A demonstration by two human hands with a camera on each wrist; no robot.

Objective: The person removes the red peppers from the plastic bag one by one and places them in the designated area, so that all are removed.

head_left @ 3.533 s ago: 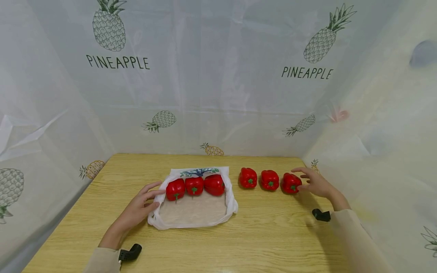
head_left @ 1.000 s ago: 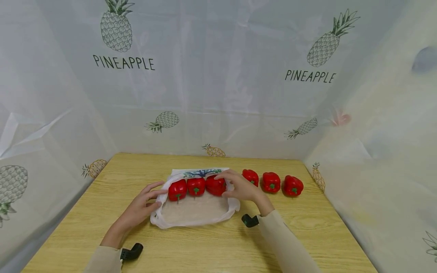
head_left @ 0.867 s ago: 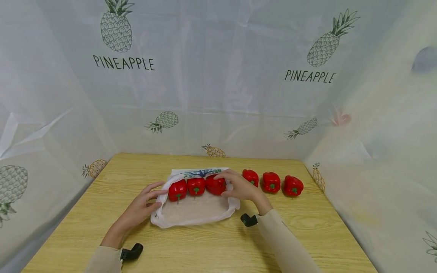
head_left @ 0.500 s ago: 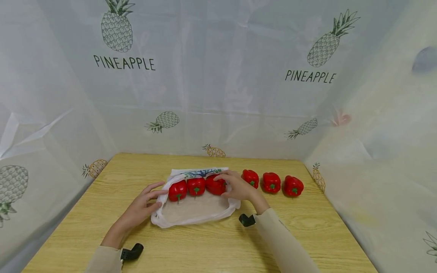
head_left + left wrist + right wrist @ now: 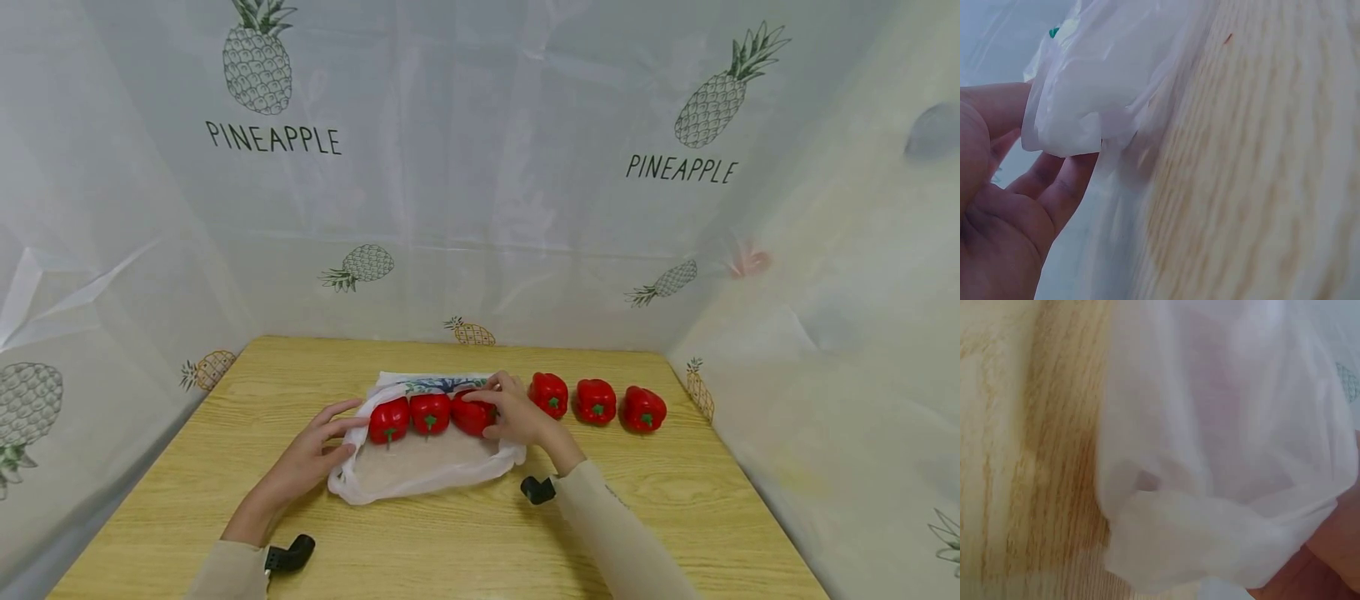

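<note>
A white plastic bag [image 5: 420, 482] lies on the table with its mouth spread toward me. Three red bell peppers sit in a row inside it: a left pepper [image 5: 389, 419], a middle pepper [image 5: 431, 412] and a right pepper [image 5: 469, 414]. My left hand [image 5: 303, 454] pinches the bag's left rim; in the left wrist view the bag's fold [image 5: 1079, 119] lies between thumb and fingers. Over the bag's right side, my right hand [image 5: 521, 417] has fingers and thumb round the right pepper. The right wrist view shows mostly blurred bag [image 5: 1210, 456], hiding the fingertips.
To the right of the bag, three more red bell peppers stand in a row: a near one [image 5: 550, 395], a middle one [image 5: 596, 402] and a far one [image 5: 642, 409]. Behind the wooden table [image 5: 420, 550] hangs a pineapple-print sheet [image 5: 480, 208].
My right hand has come from the outermost loose pepper to the right pepper in the bag. Just now the bagged peppers and bag rim have shifted slightly. The left hand stays at the rim.
</note>
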